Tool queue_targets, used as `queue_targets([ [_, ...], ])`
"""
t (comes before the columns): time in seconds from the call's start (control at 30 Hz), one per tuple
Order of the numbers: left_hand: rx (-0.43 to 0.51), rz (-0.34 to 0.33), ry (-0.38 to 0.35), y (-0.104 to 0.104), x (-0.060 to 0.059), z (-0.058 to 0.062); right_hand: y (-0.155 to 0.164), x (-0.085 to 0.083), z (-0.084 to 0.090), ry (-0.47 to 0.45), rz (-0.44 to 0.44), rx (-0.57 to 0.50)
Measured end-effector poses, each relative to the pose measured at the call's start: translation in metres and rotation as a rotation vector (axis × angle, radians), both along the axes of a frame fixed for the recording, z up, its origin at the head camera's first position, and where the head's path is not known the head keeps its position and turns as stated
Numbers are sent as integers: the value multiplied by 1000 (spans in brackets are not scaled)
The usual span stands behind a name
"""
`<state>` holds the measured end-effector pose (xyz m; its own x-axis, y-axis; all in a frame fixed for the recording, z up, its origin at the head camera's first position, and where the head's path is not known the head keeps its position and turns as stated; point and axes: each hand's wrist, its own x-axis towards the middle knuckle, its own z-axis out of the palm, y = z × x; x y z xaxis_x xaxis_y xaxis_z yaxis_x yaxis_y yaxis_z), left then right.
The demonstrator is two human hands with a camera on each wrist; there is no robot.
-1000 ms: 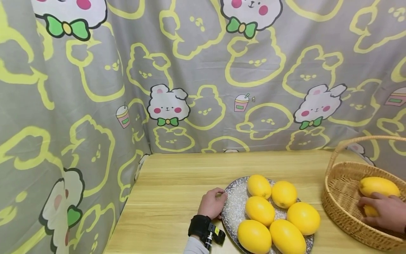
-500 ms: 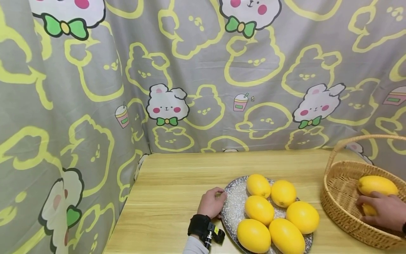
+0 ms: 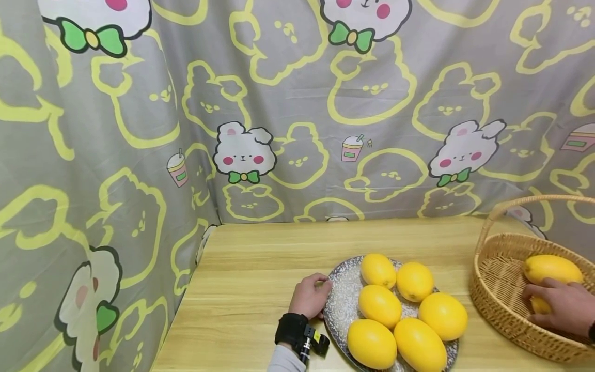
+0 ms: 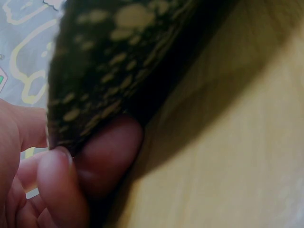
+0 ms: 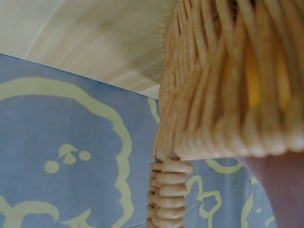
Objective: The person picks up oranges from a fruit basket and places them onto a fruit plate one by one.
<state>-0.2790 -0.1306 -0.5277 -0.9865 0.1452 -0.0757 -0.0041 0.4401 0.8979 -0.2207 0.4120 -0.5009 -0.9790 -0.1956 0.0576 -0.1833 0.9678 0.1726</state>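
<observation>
In the head view, my left hand point(image 3: 310, 296) grips the left rim of a speckled grey plate point(image 3: 341, 305). The left wrist view shows fingertips point(image 4: 59, 175) at the edge of the plate's dark, spotted underside point(image 4: 118, 61). Several large yellow lemons point(image 3: 380, 306) lie on the plate's middle and right. My right hand point(image 3: 564, 307) is inside a wicker basket point(image 3: 506, 320), its fingers curled over a lemon point(image 3: 540, 306) that it mostly hides. Just behind lies another lemon point(image 3: 553, 268). In the right wrist view, the woven basket wall point(image 5: 223, 95) covers most of the hand.
Both plate and basket stand on a light wooden table point(image 3: 241, 289). The basket's tall handle point(image 3: 488, 227) arches over it. A grey patterned curtain point(image 3: 297, 103) closes off the back and left sides.
Both hands stay in the same places, at the plate's rim and in the basket. The whole scene shifts very slightly in the head view.
</observation>
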Motion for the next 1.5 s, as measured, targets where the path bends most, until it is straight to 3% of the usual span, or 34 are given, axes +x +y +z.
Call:
queue_targets([
  [0.63, -1, -2, 4, -1, 1, 1, -9, 2, 9, -33, -16, 21],
  [1.0, 9, -13, -1, 0, 1, 1, -14, 10, 8, -52, -57, 7],
  [1.5, 5, -12, 0, -1, 1, 3, -8, 6, 5, -48, -45, 3],
])
